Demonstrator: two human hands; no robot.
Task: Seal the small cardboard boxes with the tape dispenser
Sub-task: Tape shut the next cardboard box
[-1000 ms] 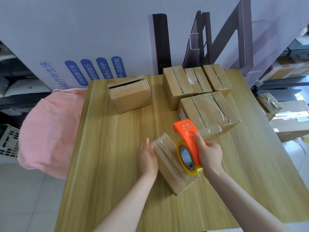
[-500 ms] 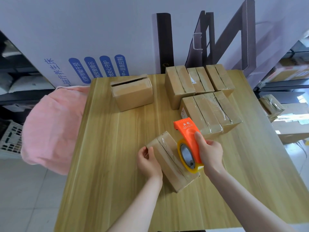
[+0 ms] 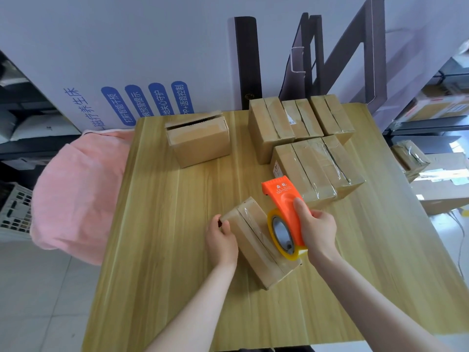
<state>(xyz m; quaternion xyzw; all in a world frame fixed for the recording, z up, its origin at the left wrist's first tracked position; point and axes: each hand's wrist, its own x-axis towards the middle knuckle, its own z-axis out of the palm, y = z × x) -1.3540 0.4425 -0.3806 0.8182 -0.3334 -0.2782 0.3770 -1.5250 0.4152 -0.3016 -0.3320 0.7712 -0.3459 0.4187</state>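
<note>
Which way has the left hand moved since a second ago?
Yes, slightly: against the table, the left hand stays put, but its fingers, straight before, now curl round the far-left corner of the box.

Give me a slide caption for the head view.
Left hand grips a small cardboard box on the table; right hand holds the orange tape dispenser against it.
</note>
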